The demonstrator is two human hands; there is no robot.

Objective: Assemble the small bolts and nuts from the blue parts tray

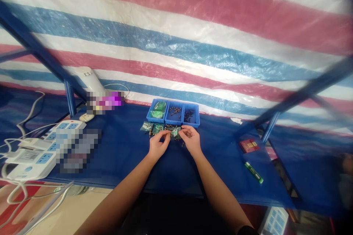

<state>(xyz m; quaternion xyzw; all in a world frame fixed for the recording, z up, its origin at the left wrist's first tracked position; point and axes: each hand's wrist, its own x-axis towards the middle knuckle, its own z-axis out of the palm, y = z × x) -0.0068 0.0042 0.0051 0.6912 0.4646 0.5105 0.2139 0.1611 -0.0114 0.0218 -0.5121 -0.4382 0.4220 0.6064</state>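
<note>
Both my hands meet over a blue table (124, 154), in front of several small blue bins. My left hand (158, 145) and my right hand (191, 139) pinch a small clear plastic bag (175, 132) of small parts between them. The fingers of both hands are closed on the bag's edges. More little bags (151, 127) and loose dark parts lie on the table just behind my hands. The left bin (157, 111) holds green bags, the middle bin (174, 112) brownish parts, the right bin (191, 115) dark parts.
White power strips (35, 154) with cables lie at the left edge. A white device (88, 77) leans behind them. A red pack (249, 145) and a green stick (253, 172) lie on the right. Blue frame posts (70, 97) stand at both sides, with a striped tarp (193, 44) behind.
</note>
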